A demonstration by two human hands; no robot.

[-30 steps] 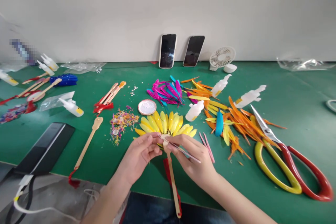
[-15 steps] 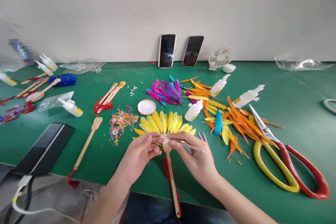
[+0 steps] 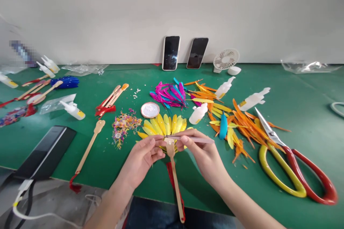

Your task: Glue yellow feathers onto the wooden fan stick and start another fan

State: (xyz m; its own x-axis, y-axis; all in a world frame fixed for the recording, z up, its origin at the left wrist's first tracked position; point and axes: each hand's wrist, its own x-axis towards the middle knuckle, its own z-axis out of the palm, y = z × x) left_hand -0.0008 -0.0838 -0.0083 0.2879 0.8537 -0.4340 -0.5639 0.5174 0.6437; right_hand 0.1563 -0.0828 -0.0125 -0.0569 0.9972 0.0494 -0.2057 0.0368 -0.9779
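Observation:
Yellow feathers (image 3: 167, 125) spread in a half circle at the top of a wooden fan handle (image 3: 175, 182), which points toward me with a red tassel (image 3: 170, 173) beside it. My right hand (image 3: 205, 155) is closed around pink tweezers (image 3: 200, 139), held almost level across the head of the handle. Their tips are close to the fingertips of my left hand (image 3: 145, 155). That hand is closed in a pinch over the left feathers; whatever it grips is hidden. A whitish, shiny patch shows on the handle's head.
Left of the fan are colourful scraps (image 3: 126, 125), a white dish (image 3: 149, 110) and a spare handle (image 3: 91, 143). Right of it lie a glue bottle (image 3: 198, 113), orange feathers (image 3: 245, 125) and large scissors (image 3: 285, 161). Two phones (image 3: 171, 53) lean on the wall, near a small fan (image 3: 226, 59).
The tweezers have turned more level, and my right hand has shifted slightly to the right, leaving the handle's head more visible. My left hand has hardly moved.

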